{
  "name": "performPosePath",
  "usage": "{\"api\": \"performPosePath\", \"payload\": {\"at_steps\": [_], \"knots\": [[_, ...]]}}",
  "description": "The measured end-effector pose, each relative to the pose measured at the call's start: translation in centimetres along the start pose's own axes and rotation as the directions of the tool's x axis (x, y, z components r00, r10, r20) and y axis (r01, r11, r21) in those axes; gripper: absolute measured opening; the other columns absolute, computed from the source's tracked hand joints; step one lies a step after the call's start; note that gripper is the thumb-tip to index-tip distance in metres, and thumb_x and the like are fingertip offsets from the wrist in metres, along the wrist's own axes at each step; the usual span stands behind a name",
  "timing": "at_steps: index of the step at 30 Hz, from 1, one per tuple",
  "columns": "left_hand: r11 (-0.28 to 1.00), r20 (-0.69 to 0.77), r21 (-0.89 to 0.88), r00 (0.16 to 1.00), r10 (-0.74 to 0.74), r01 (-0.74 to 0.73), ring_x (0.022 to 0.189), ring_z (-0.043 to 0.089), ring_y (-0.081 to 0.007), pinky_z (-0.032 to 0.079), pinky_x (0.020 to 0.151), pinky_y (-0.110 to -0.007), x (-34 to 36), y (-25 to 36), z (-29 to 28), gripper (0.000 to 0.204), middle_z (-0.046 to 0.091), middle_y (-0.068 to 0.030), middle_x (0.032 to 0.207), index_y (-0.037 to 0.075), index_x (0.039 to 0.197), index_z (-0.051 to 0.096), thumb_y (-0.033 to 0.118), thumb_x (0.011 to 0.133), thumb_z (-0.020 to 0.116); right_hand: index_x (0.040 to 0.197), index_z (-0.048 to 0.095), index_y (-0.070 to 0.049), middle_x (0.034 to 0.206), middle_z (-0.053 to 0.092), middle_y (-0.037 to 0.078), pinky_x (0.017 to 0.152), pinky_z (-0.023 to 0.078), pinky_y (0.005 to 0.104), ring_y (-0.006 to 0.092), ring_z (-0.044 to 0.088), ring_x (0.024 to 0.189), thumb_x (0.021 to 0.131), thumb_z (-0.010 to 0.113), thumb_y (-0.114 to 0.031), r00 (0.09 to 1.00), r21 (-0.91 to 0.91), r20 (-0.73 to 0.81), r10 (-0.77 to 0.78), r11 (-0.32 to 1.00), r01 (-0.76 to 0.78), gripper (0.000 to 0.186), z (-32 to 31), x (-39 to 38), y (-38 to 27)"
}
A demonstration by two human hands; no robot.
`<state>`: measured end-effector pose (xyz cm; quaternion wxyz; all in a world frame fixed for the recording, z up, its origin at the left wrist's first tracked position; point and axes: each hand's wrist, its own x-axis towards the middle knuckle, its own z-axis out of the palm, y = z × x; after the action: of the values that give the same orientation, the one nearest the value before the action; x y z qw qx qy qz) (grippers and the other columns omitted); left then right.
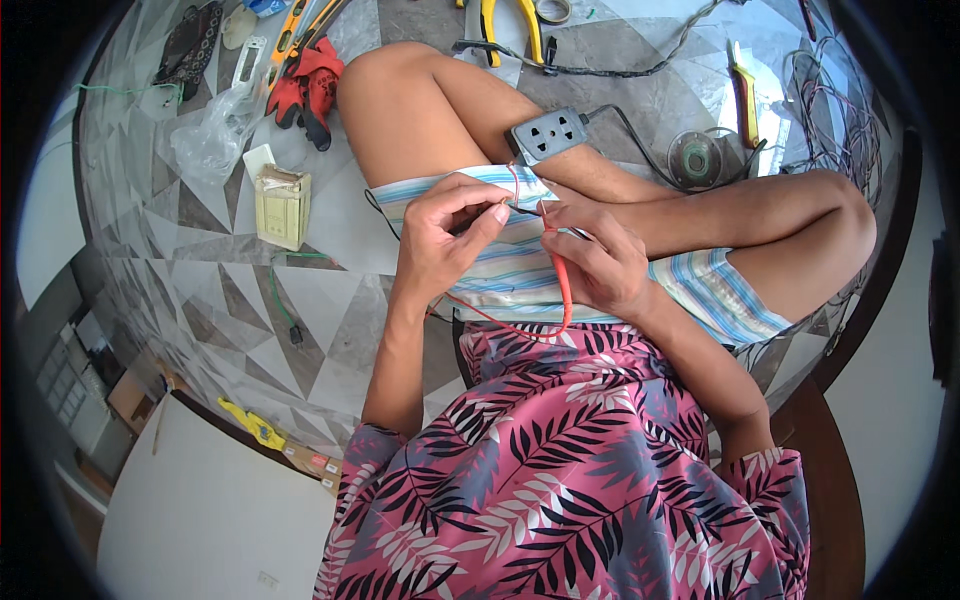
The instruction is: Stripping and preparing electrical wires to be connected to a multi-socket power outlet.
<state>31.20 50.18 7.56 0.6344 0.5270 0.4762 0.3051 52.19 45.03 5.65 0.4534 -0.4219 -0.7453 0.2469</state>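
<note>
Over my lap, my left hand (pixel 455 225) pinches the end of a thin wire between thumb and forefinger. A short dark piece (pixel 522 209) spans the gap to my right hand (pixel 603 258). My right fingers are closed round a slim red-orange rod (pixel 562 280), which looks like a test probe, its thin tip up near the dark piece. From its lower end a thin red cord (pixel 490 318) curves left under my left wrist. Just beyond my hands, a grey socket box (pixel 548 135) rests against my shin, with a thin red wire (pixel 516 180) below it.
Yellow-handled pliers (pixel 520 30) and a dark cable lie ahead. To the right are a yellow-handled tool (pixel 745 100), a round coil-like part (pixel 695 158) and tangled wires (pixel 830 100). Red-black gloves (pixel 308 88), a plastic bag (pixel 212 135) and a cream box (pixel 282 208) lie left.
</note>
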Motion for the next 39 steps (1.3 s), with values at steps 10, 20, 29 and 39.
{"api": "performPosePath", "payload": {"at_steps": [10,20,29,39], "knots": [[0.963,-0.027,0.242,0.992,0.127,-0.117,0.075,0.063,-0.0112,0.049,0.062,-0.024,0.2,-0.4,0.6,0.014,0.067,-0.0068,0.088,-0.001,0.098,0.073,0.0,0.084,0.07,0.097,0.067,0.002,0.101,0.067,0.018,0.076,0.061,0.0385,0.0342,0.071,0.093,0.072,0.077,0.002,0.999,0.07,-0.006,-0.05,0.996,0.05,0.027,0.2,0.6,-0.2],[0.998,-0.017,-0.058,1.0,0.011,-0.012,0.078,0.065,-0.0095,0.053,0.065,-0.02,0.0,-0.5,0.5,0.016,0.064,-0.0066,0.091,-0.006,0.102,0.069,-0.01,0.087,0.063,0.099,0.066,0.003,0.102,0.067,0.018,0.078,0.06,0.0391,0.0344,0.071,0.095,0.074,0.076,0.003,0.998,0.105,0.004,-0.062,0.993,0.061,0.027,0.6,1.2,-0.1],[0.988,-0.04,0.121,0.994,0.102,-0.097,0.065,0.056,-0.0079,0.044,0.056,-0.023,0.1,-0.6,0.3,0.012,0.062,-0.0039,0.078,0.001,0.094,0.073,-0.002,0.082,0.07,0.093,0.064,0.002,0.102,0.069,0.016,0.078,0.059,0.0367,0.0302,0.07,0.095,0.071,0.075,0.0,0.997,0.036,0.022,-0.073,0.997,0.072,0.024,0.7,1.4,0.0],[0.987,-0.049,0.123,0.993,0.111,-0.105,0.064,0.055,-0.0075,0.044,0.056,-0.023,0.0,-0.7,0.4,0.011,0.06,-0.0033,0.076,0.0,0.093,0.072,-0.001,0.083,0.07,0.091,0.065,0.001,0.1,0.07,0.015,0.075,0.059,0.035,0.0291,0.071,0.095,0.072,0.075,-0.001,0.997,0.0,0.013,-0.074,0.997,0.074,0.022,0.9,1.1,0.2]]}}
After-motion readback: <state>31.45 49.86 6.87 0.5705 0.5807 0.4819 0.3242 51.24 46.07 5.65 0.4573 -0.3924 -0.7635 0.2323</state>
